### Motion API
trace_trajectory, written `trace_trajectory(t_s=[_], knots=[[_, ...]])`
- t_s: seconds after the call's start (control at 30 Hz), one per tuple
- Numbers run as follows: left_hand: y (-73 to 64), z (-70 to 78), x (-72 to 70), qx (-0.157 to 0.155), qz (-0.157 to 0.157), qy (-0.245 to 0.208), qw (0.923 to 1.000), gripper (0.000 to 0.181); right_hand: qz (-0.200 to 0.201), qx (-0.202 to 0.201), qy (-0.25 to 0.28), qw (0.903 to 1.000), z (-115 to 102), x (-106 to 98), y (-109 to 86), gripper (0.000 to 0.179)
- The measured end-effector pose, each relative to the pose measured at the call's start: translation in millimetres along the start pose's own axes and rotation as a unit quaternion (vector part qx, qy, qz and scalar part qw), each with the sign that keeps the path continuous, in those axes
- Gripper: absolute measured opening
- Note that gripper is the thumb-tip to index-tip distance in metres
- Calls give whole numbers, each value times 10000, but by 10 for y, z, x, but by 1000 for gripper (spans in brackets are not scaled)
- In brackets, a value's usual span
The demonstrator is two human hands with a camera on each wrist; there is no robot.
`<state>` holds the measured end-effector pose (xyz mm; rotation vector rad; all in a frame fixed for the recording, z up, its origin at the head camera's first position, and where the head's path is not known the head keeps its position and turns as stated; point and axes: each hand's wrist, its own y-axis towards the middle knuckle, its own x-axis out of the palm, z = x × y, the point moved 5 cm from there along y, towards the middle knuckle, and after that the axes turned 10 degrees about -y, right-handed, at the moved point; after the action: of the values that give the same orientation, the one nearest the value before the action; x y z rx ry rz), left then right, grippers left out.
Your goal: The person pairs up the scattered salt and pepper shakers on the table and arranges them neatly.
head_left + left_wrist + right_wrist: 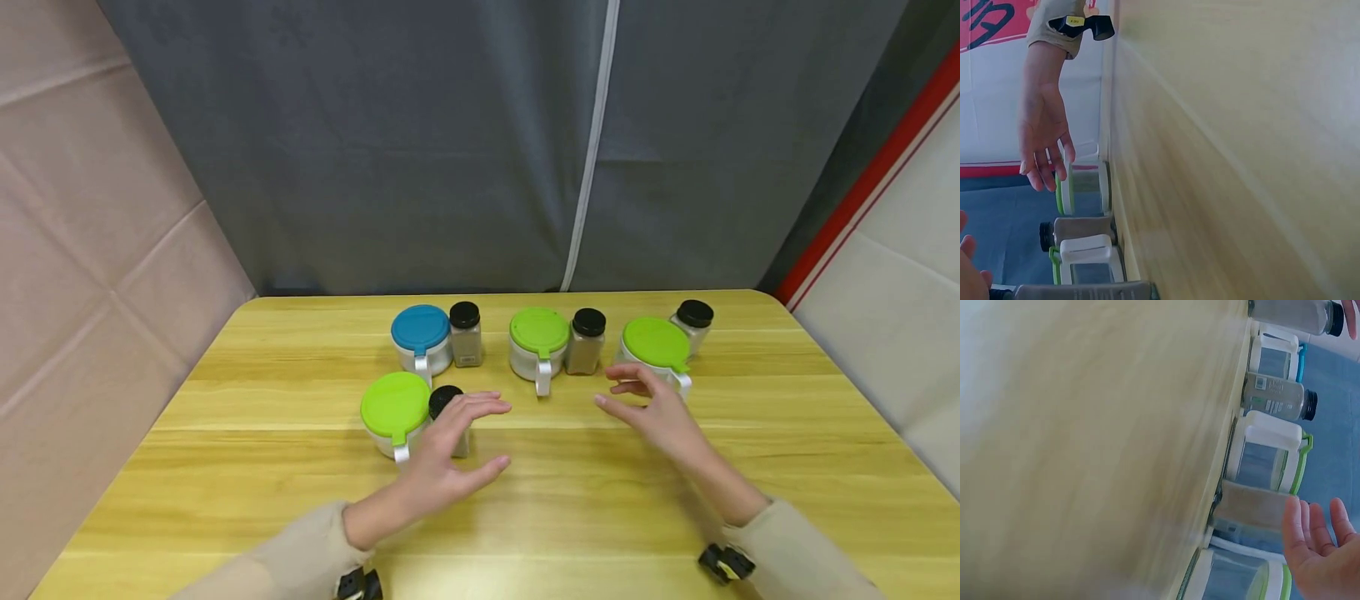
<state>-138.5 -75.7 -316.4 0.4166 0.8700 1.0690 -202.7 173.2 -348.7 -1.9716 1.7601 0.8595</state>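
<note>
My left hand hovers, fingers spread and holding nothing, over a black-capped square spice bottle. That bottle stands beside a seasoning jar with a green lid and white handle at the front left; the hand hides part of both. My right hand, also holding nothing, has relaxed fingers just in front of another green-lidded jar and overlaps its lower part. Behind this jar stands a black-capped bottle. In the right wrist view, the right hand's fingers overlap a bottle filled with pale contents.
At the back left, a blue-lidded jar stands next to a black-capped bottle. Another green-lidded jar and bottle are at the back middle. A grey curtain hangs behind the wooden table.
</note>
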Motion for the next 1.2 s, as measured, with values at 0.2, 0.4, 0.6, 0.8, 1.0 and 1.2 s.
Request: trace_trajectory(t_s=[0.2,0.4,0.6,0.8,1.0,1.2], knots=[[-7,11,118,92,-221,-61,9997,50,-8,154,-22,9999,87,-55,-47,52],[-11,-23,232,58,-502,46,9987,50,12,161,-63,9998,170,-137,-78,49],[21,-88,396,-257,-872,-55,9958,52,-43,72,-159,9998,204,-209,-102,45],[41,-176,534,-670,-1161,204,9908,58,-111,48,-322,9994,254,-299,-120,43],[68,-230,585,-879,-1155,386,9887,60,-183,51,-470,9987,313,-422,-137,43],[82,-297,628,-1337,-1096,24,9849,60,-139,-110,-297,9994,495,-541,-122,40]])
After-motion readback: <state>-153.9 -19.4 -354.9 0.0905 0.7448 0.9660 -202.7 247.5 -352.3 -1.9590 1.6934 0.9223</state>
